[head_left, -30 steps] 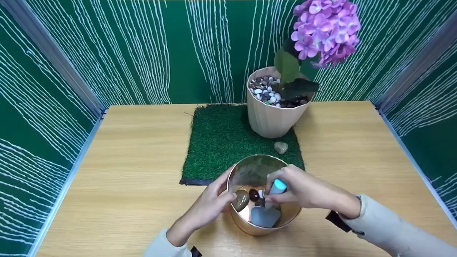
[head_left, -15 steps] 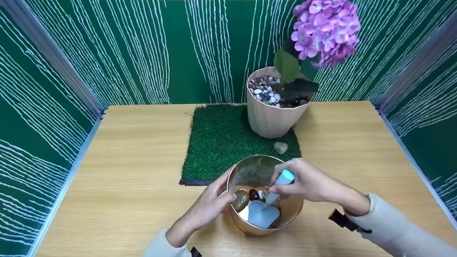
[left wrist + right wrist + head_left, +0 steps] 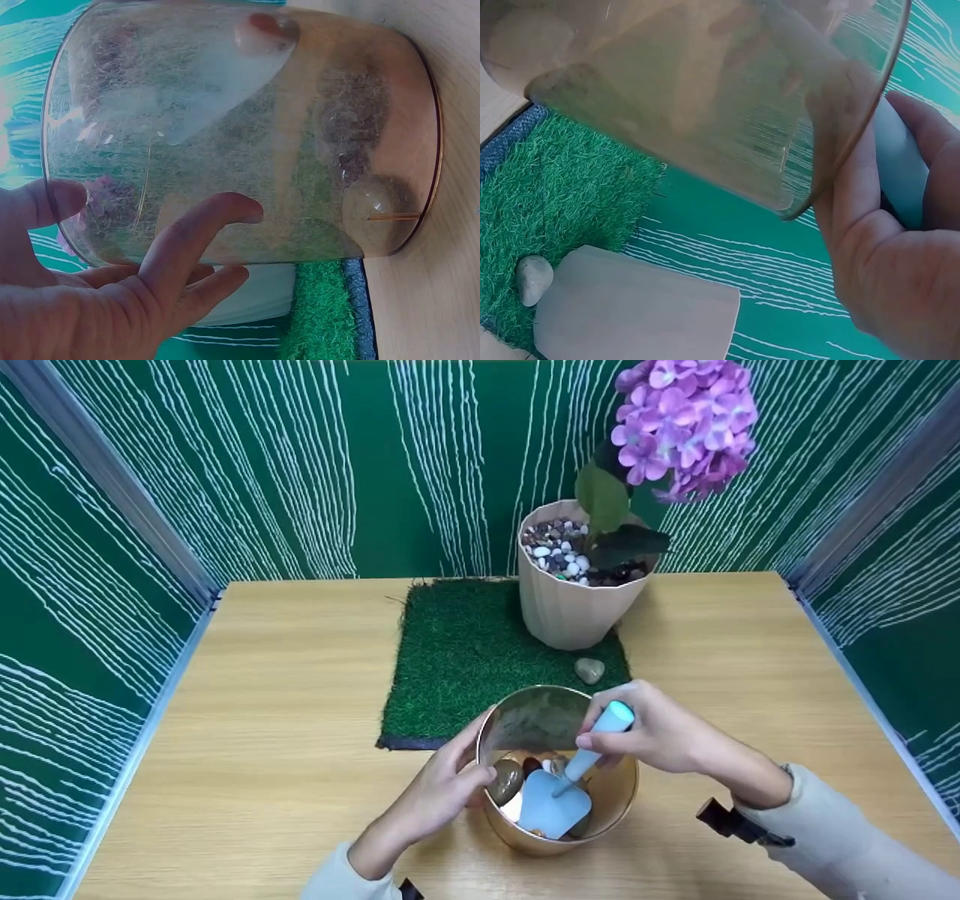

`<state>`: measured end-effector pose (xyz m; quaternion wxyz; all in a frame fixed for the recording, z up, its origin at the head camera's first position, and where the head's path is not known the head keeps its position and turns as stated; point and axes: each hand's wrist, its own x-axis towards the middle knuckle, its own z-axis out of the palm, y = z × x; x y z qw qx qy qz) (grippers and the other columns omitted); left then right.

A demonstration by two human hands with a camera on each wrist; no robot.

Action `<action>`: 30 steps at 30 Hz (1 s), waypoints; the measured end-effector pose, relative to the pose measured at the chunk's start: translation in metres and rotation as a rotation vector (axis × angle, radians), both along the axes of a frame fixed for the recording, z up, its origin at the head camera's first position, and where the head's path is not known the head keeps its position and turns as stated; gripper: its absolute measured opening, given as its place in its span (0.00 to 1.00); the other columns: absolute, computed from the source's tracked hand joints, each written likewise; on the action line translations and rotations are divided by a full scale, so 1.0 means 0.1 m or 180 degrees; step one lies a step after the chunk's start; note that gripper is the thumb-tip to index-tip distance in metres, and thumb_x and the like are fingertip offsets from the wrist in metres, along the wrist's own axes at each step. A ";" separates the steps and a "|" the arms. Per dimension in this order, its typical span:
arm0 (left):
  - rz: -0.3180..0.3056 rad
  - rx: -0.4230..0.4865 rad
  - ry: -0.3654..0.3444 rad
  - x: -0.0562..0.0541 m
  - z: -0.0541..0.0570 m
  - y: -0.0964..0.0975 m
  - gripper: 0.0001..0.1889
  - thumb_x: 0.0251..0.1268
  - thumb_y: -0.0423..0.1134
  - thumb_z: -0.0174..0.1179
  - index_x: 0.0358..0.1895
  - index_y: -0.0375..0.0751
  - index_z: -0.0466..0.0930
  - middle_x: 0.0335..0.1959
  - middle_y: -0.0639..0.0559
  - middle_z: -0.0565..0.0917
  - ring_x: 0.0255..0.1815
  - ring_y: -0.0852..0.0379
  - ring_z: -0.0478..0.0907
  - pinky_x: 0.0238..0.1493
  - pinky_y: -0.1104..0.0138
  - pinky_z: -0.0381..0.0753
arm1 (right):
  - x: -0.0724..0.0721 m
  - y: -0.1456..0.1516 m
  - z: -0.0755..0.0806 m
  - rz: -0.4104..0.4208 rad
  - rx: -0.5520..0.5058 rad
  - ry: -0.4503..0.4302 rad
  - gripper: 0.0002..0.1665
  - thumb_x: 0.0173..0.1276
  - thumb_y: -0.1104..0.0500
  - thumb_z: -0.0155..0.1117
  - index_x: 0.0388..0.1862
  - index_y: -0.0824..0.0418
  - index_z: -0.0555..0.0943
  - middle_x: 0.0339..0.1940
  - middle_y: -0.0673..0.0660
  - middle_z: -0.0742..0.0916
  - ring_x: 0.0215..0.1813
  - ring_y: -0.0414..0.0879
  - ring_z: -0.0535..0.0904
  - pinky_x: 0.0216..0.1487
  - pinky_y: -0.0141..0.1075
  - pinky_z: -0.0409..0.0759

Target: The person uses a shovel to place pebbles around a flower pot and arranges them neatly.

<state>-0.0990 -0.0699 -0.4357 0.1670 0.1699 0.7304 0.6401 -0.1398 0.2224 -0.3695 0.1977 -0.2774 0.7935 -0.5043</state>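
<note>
A clear amber container point(image 3: 617, 802) stands at the table's front, a large brown stone point(image 3: 505, 781) and several smaller stones inside. My left hand point(image 3: 439, 795) grips its left side, thumb over the rim and fingers along the outer wall point(image 3: 199, 229). The right hand point(image 3: 649, 727) holds the handle of a small light-blue shovel point(image 3: 556, 804), reaching over the rim. Its blade is down in the container and hides some of the stones. A reddish stone point(image 3: 264, 31) shows by the blade through the wall in the left wrist view. In the right wrist view fingers wrap the blue handle point(image 3: 900, 161).
Behind the container lies a square of artificial grass point(image 3: 465, 660). On it stand a pale pot point(image 3: 574, 611) of pebbles with a purple flower point(image 3: 686, 427), and a loose grey stone point(image 3: 589, 670). Green walls with white lines surround the wooden table point(image 3: 262, 697).
My right hand has moved up and to the right, tilting the shovel's handle toward the right rim. The blade has turned to show more of its face. The left hand stays put.
</note>
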 end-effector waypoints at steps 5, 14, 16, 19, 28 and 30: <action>0.0016 -0.0045 -0.0046 0.00 0.01 -0.01 0.41 0.70 0.35 0.53 0.86 0.42 0.53 0.86 0.41 0.57 0.83 0.40 0.59 0.78 0.46 0.65 | -0.02 0.04 0.01 -0.0078 0.0013 -0.0038 0.06 0.73 0.66 0.69 0.38 0.71 0.86 0.29 0.60 0.89 0.31 0.48 0.91 0.35 0.38 0.91; -0.0007 -0.0037 -0.0079 0.00 0.01 -0.01 0.41 0.70 0.35 0.53 0.87 0.45 0.53 0.86 0.43 0.56 0.83 0.41 0.58 0.76 0.47 0.69 | -0.03 0.12 0.02 -0.0249 -0.0011 -0.0263 0.09 0.74 0.65 0.69 0.41 0.74 0.86 0.33 0.64 0.90 0.32 0.46 0.91 0.36 0.38 0.91; -0.0012 -0.0027 -0.0090 0.00 0.01 -0.01 0.41 0.70 0.35 0.53 0.87 0.45 0.53 0.86 0.43 0.56 0.84 0.41 0.57 0.76 0.49 0.69 | -0.04 0.14 0.03 -0.0297 -0.0016 -0.0330 0.11 0.75 0.65 0.69 0.42 0.76 0.85 0.32 0.64 0.90 0.31 0.46 0.91 0.37 0.38 0.91; -0.0017 -0.0015 -0.0104 0.00 0.01 -0.01 0.41 0.70 0.35 0.53 0.87 0.45 0.52 0.86 0.43 0.56 0.84 0.42 0.57 0.75 0.50 0.71 | -0.04 0.17 0.03 -0.0371 -0.0043 -0.0402 0.13 0.76 0.64 0.68 0.43 0.78 0.84 0.31 0.62 0.89 0.30 0.46 0.91 0.37 0.38 0.91; -0.0022 0.0060 -0.0135 0.00 0.02 -0.01 0.41 0.71 0.34 0.52 0.87 0.44 0.52 0.86 0.42 0.56 0.83 0.39 0.57 0.71 0.47 0.75 | -0.04 0.21 0.02 -0.0539 -0.0181 -0.0640 0.16 0.77 0.64 0.65 0.44 0.81 0.81 0.30 0.59 0.89 0.30 0.44 0.90 0.37 0.38 0.91; -0.0019 0.0054 -0.0126 0.00 0.01 0.00 0.40 0.71 0.33 0.52 0.87 0.45 0.53 0.86 0.42 0.56 0.83 0.39 0.58 0.72 0.47 0.74 | -0.04 0.22 0.02 -0.0565 -0.0194 -0.0668 0.17 0.78 0.64 0.65 0.45 0.83 0.80 0.30 0.59 0.90 0.30 0.44 0.90 0.37 0.38 0.91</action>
